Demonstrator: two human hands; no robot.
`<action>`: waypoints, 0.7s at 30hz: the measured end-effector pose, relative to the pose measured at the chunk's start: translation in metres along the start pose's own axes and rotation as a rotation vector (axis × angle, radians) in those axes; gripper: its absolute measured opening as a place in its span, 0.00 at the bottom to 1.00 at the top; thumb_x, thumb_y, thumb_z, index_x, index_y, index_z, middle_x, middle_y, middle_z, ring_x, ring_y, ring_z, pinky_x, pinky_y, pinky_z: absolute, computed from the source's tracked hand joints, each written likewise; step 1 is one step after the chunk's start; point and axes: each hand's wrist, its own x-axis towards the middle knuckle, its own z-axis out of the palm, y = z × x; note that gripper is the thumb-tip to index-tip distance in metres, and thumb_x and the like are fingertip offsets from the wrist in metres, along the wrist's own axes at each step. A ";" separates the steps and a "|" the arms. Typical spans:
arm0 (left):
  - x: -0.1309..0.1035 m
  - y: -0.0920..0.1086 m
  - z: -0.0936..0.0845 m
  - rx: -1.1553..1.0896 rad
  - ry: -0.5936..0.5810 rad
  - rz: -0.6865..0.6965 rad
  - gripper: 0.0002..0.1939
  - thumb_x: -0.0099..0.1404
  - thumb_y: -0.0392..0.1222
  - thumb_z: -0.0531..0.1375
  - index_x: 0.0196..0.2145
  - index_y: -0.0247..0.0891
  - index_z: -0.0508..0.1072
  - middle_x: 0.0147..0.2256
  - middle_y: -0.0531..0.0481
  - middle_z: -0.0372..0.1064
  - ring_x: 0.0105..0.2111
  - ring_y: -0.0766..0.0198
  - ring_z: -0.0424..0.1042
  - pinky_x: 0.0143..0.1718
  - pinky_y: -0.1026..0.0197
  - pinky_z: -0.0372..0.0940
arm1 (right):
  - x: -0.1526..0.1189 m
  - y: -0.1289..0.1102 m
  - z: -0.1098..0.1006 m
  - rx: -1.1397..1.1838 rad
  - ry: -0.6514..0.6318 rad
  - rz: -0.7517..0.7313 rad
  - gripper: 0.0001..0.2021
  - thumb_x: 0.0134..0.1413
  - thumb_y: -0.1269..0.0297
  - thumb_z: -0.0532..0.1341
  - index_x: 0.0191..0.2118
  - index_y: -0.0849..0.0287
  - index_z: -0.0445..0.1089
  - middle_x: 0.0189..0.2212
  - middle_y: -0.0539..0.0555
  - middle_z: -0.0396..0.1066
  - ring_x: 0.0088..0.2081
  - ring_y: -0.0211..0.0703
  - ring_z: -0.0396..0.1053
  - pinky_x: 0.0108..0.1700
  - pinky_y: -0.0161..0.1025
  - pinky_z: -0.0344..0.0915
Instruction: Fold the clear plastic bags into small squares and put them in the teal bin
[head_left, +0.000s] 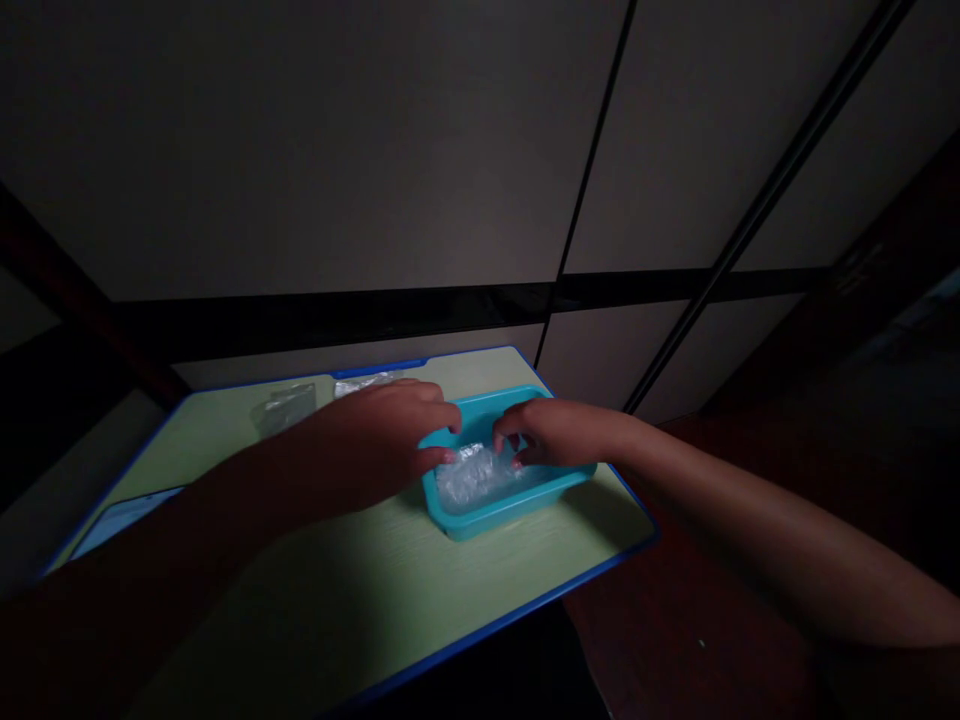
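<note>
A turquoise plastic bin (495, 517) stands on a pale yellow-green table with a blue edge. Crumpled clear plastic (474, 475), perhaps a bag, lies inside it. My left hand (401, 430) is over the bin's left rim, thumb and fingers apart with nothing between them. Reaching in from the right, my right hand (547, 432) has its fingers curled and parted above the plastic. Whether its fingertips touch the plastic I cannot tell. My hands and wrists hide parts of the bin's rim and its right inside.
Clear plastic bags (289, 408) lie at the table's back left, another (366, 382) behind my left hand. A flat, light-faced thing (124, 520), partly hidden by my arm, lies on the left. Cabinet panels (360, 150) rise behind the table (450, 590). The room is dim.
</note>
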 end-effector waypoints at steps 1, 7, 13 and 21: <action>-0.001 0.004 0.006 -0.022 0.003 0.032 0.11 0.61 0.46 0.55 0.40 0.42 0.70 0.37 0.50 0.66 0.38 0.60 0.65 0.41 0.59 0.59 | 0.003 0.000 0.004 -0.021 -0.033 0.039 0.12 0.47 0.68 0.61 0.41 0.59 0.70 0.31 0.52 0.70 0.30 0.37 0.63 0.31 0.32 0.55; 0.015 0.008 0.043 -0.146 -0.119 0.220 0.11 0.65 0.43 0.51 0.39 0.40 0.73 0.38 0.50 0.69 0.40 0.62 0.66 0.43 0.63 0.58 | 0.016 0.001 0.018 -0.059 -0.152 0.157 0.08 0.47 0.69 0.60 0.36 0.62 0.72 0.30 0.53 0.71 0.29 0.37 0.64 0.28 0.32 0.53; 0.042 0.004 0.054 -0.145 -0.294 0.235 0.09 0.60 0.41 0.56 0.36 0.44 0.75 0.37 0.54 0.73 0.38 0.64 0.69 0.41 0.65 0.58 | 0.017 0.003 0.019 -0.021 -0.185 0.153 0.12 0.48 0.74 0.55 0.39 0.63 0.71 0.32 0.55 0.72 0.30 0.38 0.65 0.29 0.32 0.56; 0.055 0.012 0.059 -0.050 -0.450 0.225 0.12 0.56 0.37 0.56 0.37 0.43 0.76 0.34 0.52 0.74 0.29 0.63 0.69 0.27 0.64 0.57 | 0.013 0.007 0.015 0.064 -0.180 0.107 0.13 0.50 0.77 0.52 0.40 0.63 0.69 0.29 0.53 0.71 0.28 0.36 0.66 0.29 0.31 0.57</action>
